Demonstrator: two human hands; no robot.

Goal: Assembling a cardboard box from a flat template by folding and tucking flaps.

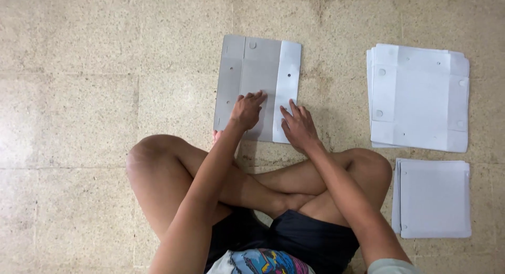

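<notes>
A grey-and-white folded sheet (258, 87) of stiff board lies flat on the speckled stone floor (79, 95), straight ahead of the person's crossed legs (252, 184). Its right flap is white, the rest grey, with small round holes and creases running lengthwise.

The left hand (245, 111) rests palm down on the grey middle panel near the sheet's lower edge; its fingers (256, 98) lie close together and stretched flat, pointing up and to the right, pressing on the surface rather than gripping anything. The right hand (299, 128) sits just beside it, over the lower right corner of the sheet; its fingers (290, 111) are slightly spread and flat, tips on the white flap, while the heel of the hand lies past the sheet's bottom edge on the floor. Both hands touch the sheet; neither closes around it.

Counted: one sheet under the hands. To the right, well apart from it, are two stacks: an upper stack of white sheets (418, 98), unfolded with visible flaps and holes, and below it a smaller stack of folded white pieces (432, 198). How many sheets each stack holds cannot be told; only a few layered edges show at their left sides
</notes>
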